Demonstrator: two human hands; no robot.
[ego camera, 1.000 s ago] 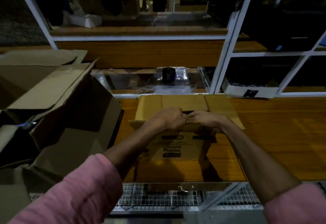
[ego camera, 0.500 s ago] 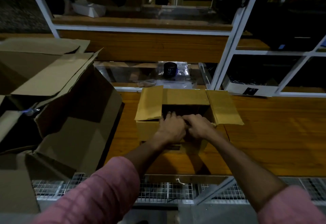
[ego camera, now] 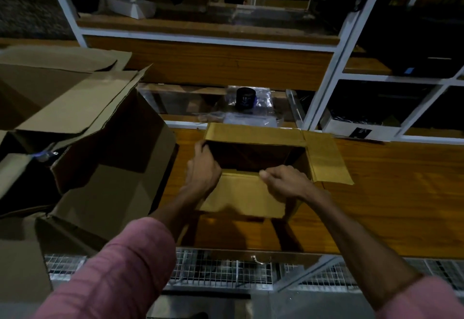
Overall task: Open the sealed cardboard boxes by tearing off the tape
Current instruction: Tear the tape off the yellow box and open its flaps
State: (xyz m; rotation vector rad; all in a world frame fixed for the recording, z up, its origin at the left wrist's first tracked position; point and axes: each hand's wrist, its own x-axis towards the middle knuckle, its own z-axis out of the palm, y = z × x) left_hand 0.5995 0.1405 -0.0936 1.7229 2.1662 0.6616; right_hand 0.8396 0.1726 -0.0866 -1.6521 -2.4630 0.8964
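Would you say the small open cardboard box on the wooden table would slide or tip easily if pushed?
The small box probably slides easily: the table looks smooth. It seems light, since its interior looks dark and empty. Its spread flaps likely flex; the left hand is on one.

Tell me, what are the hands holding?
The small cardboard box: the left hand grips its left flap edge, the right hand the near flap's edge.
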